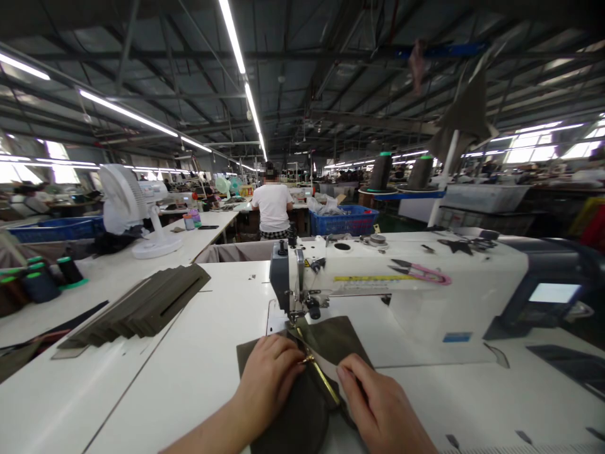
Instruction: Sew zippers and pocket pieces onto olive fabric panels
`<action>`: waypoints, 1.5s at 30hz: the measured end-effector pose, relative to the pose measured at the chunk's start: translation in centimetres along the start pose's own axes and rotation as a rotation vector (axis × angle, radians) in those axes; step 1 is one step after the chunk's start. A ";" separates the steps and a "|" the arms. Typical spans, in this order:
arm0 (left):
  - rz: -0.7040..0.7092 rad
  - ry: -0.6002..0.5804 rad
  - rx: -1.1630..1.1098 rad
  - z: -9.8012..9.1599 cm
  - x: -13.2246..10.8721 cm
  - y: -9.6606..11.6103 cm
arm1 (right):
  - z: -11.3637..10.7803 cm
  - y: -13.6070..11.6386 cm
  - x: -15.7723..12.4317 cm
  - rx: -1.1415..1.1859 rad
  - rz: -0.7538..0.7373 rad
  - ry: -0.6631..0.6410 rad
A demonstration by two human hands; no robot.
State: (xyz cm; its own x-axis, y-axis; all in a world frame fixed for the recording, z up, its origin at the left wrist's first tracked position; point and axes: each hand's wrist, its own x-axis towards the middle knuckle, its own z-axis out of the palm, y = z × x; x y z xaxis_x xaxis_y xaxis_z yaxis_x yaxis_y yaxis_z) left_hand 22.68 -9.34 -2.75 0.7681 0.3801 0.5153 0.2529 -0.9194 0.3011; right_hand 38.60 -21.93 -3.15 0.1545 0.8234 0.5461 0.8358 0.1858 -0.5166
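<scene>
A dark olive fabric piece [333, 337] with a gold zipper [321, 373] lies under the needle of a white sewing machine [401, 296]. My left hand [269, 375] rests on the fabric left of the zipper, fingers curled and pressing down near the zipper pull. My right hand [378, 403] lies on the fabric to the right of the zipper, fingers together, holding the cloth flat. The needle and presser foot [297, 318] stand just beyond my fingertips.
A stack of olive fabric pieces [142, 306] lies on the white table [189, 366] at left. Pink-handled scissors [420, 271] rest on the machine. Thread cones [40, 280] and a white fan [137, 214] stand left. A person in a white shirt [271, 208] sits ahead, near a blue basket [343, 221].
</scene>
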 end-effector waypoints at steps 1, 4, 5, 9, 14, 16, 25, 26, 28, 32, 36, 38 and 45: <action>-0.067 -0.019 -0.023 0.2 0.0 0.1 | 0.1 0.0 0.0 0.007 -0.011 0.009; -0.217 -0.075 -0.097 0.4 0.2 0.2 | 0.5 0.2 -0.4 0.024 -0.016 0.042; -0.234 -0.080 -0.121 0.4 0.3 0.2 | 0.7 0.3 -0.6 0.032 -0.024 0.048; -0.250 -0.048 -0.185 0.5 1.4 -0.1 | 1.8 0.8 -1.1 0.054 -0.088 0.103; -0.258 -0.014 -0.233 1.6 2.5 -0.9 | 2.8 0.9 -1.2 0.034 -0.116 0.162; -0.269 -0.004 -0.234 1.8 2.5 -1.1 | 2.8 1.0 -1.1 0.061 -0.118 0.172; -0.401 0.012 -0.406 0.6 1.3 2.8 | 2.5 0.5 -1.2 0.138 -0.047 0.152; -0.364 0.009 -0.437 0.6 1.0 3.1 | 2.5 0.5 -1.3 0.153 -0.033 0.150; -0.291 0.004 -0.452 0.5 0.7 3.3 | 2.3 0.4 -1.3 0.175 0.005 0.148; -0.240 0.035 -0.437 0.6 0.4 2.4 | 2.1 0.4 -1.1 0.189 0.092 0.177; -0.162 0.021 -0.496 0.6 0.3 1.9 | 2.2 0.1 -1.1 0.256 0.161 0.202; -0.140 0.005 -0.524 0.4 0.2 2.1 | 2.4 0.0 -1.2 0.308 0.233 0.220; 0.076 -0.005 -0.280 -0.8 0.7 1.6 | 2.2 -0.4 0.0 0.401 0.381 0.255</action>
State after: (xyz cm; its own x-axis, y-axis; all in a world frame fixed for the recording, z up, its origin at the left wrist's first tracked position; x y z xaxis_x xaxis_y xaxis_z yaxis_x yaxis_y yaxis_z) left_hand 23.17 -10.48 -1.30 0.7819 0.3099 0.5409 0.0229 -0.8813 0.4719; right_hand 37.11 -20.85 -4.36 0.5662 0.7268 0.3889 0.4410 0.1316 -0.8878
